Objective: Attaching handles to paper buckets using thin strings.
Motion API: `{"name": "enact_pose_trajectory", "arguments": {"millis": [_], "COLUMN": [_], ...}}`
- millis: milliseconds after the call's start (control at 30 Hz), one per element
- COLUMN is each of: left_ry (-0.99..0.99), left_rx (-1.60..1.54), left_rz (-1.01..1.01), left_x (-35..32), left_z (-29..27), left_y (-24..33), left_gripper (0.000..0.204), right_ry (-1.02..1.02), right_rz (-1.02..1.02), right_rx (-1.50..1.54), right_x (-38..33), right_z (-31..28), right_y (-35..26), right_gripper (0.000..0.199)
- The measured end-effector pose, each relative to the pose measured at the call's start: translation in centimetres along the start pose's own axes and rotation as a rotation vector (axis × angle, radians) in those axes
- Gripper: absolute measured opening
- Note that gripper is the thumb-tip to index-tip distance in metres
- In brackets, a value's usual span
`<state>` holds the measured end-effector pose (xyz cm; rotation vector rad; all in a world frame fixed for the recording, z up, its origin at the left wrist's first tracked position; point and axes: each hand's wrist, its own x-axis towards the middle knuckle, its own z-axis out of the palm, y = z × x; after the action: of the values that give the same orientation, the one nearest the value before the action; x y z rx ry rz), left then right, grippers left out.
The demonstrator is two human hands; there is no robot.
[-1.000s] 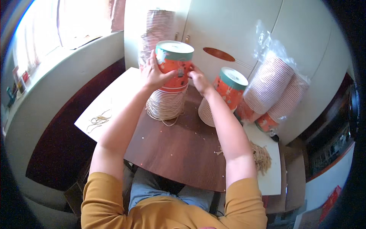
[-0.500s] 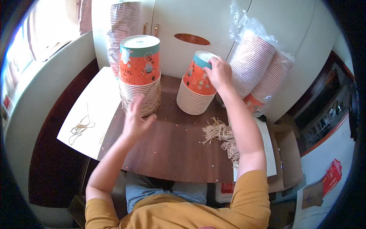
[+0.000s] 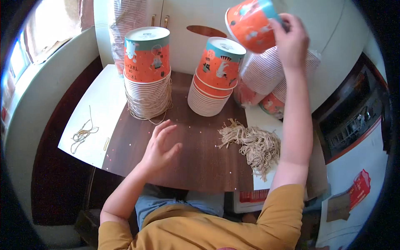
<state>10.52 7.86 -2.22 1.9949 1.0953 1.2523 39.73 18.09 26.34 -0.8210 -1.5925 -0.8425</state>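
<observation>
My right hand [image 3: 293,39] is raised at the far right, its fingers gripping an orange paper bucket [image 3: 252,27] with a teal band near its base. The bucket is tilted in the air beside a stack of upside-down paper buckets [image 3: 218,68]. One bucket on that stack sits slightly lifted, showing a second orange band under it. Over the table's middle hovers my left hand [image 3: 160,146], fingers apart and holding nothing. Beyond it stands another inverted bucket stack [image 3: 148,60], with thin twine [image 3: 152,112] looped around its lower rims.
A heap of beige twine pieces [image 3: 254,143] lies at the table's right. Loose twine [image 3: 84,135] rests on the white board at left. Plastic-wrapped bucket stacks [image 3: 264,73] lean at the back right; another wrapped stack [image 3: 128,21] stands back left. White cabinet doors [image 3: 179,50] rise behind.
My right hand has lifted a bucket off the right stack and carried it up and to the right. My left hand has drawn back from the left stack toward me.
</observation>
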Motion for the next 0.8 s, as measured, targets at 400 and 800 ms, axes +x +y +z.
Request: {"name": "enact_pose_trajectory", "arguments": {"millis": [400,800], "left_ry": [0.197,-0.33], "left_rx": [0.287,0.59], "left_rz": [0.49,0.292], "left_x": [0.8,-3.1], "left_z": [0.2,-3.4], "left_y": [5.2,8.4], "left_gripper": [0.029,0.017], "right_ry": [0.142,-1.101], "right_rz": [1.754,0.683], "right_rx": [1.464,-0.073], "right_x": [-26.2,-27.3], "right_z": [-5.3,-4.4], "right_y": [-14.3,5.2], "right_gripper": [0.018,0.014]}}
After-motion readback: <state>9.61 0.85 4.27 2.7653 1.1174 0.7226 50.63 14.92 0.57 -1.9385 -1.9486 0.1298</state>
